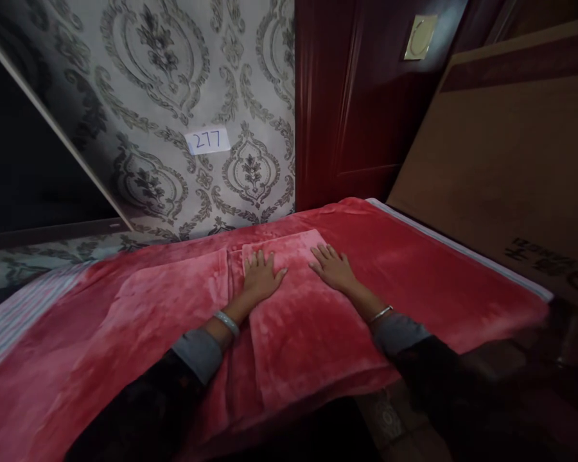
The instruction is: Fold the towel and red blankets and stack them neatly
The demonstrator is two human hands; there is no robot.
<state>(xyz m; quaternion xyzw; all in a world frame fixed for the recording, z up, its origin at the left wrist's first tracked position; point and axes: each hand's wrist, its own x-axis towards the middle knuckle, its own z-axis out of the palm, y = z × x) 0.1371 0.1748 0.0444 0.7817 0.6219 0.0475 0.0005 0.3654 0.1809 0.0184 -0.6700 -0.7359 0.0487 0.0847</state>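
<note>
Red plush throughout. Entry, near to far.

Sleeves: dark with grey cuffs, a bangle on each wrist, reaching in from the near edge.

Bed (462,282): covered by a red fleece blanket, near edge dropping off below the forearms; a striped sheet (14,314) shows at the left end, a pale hem along the right side.

Cloth (298,333): a folded pink-red fleece rectangle, lying flat on the blanket at the bed's middle, long side running away from the viewer. Judged soft, light, limp, non-slip against the matching pile; no stiffness to lift by, so best taken at corners or along a folded edge. A second, flatter fold (173,289) lies just left of it, touching or nearly so.

Left hand (261,277): fingers spread, palm pressed flat on the cloth's far left corner; holding nothing.

Right hand (334,268): fingers spread, palm down on the far right corner; holding nothing.

Room: open blanket left and right of the cloth; little beyond it.

Far side: patterned wallpaper with a label (207,140) reading 277, a dark red door (366,96), and a cardboard box (505,160) close along the right.
</note>
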